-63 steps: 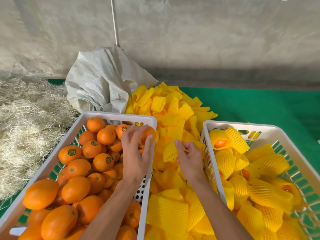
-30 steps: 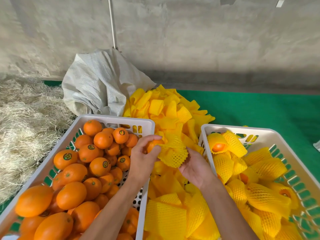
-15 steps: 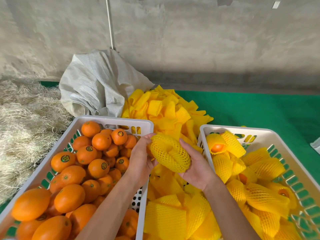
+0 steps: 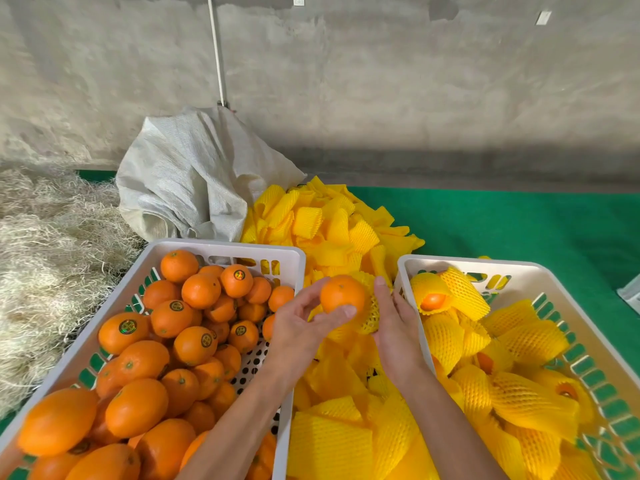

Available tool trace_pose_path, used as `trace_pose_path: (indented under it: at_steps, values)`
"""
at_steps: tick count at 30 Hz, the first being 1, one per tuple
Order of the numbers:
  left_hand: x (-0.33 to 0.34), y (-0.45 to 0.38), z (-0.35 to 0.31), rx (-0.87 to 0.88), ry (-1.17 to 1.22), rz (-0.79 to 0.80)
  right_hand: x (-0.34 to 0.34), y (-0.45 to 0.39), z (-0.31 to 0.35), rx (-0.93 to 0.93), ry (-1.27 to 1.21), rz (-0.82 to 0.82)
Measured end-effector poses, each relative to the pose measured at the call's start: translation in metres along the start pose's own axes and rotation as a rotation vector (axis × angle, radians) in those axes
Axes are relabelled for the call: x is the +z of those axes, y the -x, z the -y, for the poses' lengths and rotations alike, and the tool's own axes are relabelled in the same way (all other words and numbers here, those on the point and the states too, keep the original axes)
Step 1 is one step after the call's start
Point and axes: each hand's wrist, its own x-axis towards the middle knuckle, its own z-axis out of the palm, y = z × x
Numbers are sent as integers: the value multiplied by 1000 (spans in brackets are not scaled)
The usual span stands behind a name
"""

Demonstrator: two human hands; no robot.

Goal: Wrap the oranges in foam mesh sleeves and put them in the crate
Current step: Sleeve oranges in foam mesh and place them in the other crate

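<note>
Between the two crates, at frame centre, item one: orange (image 4: pixel 342 293), bare on its upper left face, pinched by the left hand (image 4: pixel 300 323), thumb on its near side and fingers round the far left. Item two: foam mesh sleeve (image 4: pixel 370 315), yellow, touching the orange at its 4 o'clock; only a bunched part shows, so how far it is on cannot be told. Item three: right hand (image 4: pixel 394 327), fingers straight and pointing to 12 o'clock, flat against the sleeve's right side; whether the thumb grips the mesh is hidden.

Governing relation, as a judgement: the sleeve lies from the orange toward 4 o'clock, so the fruit must travel down and right into it, or the mesh be drawn up toward 10 o'clock. Both hands are touching the work; the right hand is nearer the receiving crate.

Item four: loose sleeves (image 4: pixel 346 441), heaped flat between the crates at 6 o'clock of the hands, running on past them to 12 o'clock.

Item five: left crate (image 4: pixel 221 247), white, at 9 o'clock, holding unwrapped oranges (image 4: pixel 194 344), many stickered.

Item six: right crate (image 4: pixel 467 263), white, at 3 o'clock, holding wrapped oranges (image 4: pixel 446 296); the destination, just beside the right hand.

Item seven: green mat (image 4: pixel 519 226), under all, toward 1 o'clock.

Item eight: straw (image 4: pixel 45 244), at 10 o'clock.

Item nine: woven sack (image 4: pixel 194 174), crumpled, at 11 o'clock, near the wall (image 4: pixel 381 81).
</note>
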Motion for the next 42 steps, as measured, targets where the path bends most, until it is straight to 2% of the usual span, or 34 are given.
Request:
trace_pose_path:
  at_steps: [3,8,11,15,18,20,22,24,27,30,32,35,37,40,42]
  values:
    - [3,2,2,-10,-84,61,4,2,2,-2,36,56]
    - [-4,4,-1,-86,5,186,2,2,7,101,-58,123]
    - [-4,3,-4,-74,-35,92,0,-1,5,42,2,70]
    - [-5,2,-1,-21,-159,-15,-6,-2,6,-367,308,-111]
    - [-3,2,5,26,-411,-64,-3,3,6,-598,545,-215]
    - [1,2,11,98,-548,-94,0,7,5,-788,718,-225]
    - [4,3,12,174,-574,-141,5,10,4,-1026,915,-190]
    - [2,4,11,201,-578,-200,9,15,1,-1124,983,-131]
    - [-6,4,12,187,-503,-264,18,24,4,-842,741,-90]
    - [-6,4,12,195,-474,-255,23,28,7,-403,493,-82]
    - [-4,6,15,252,-550,-233,23,27,9,-129,400,-34]
    - [-2,8,21,357,-760,-113,25,26,8,173,210,121]
    - [-3,7,24,389,-843,-15,24,23,5,253,48,73]
    - [-4,5,24,485,-740,105,20,18,6,190,-120,-124]
    - [-5,5,26,536,-641,117,11,9,11,83,-245,-200]
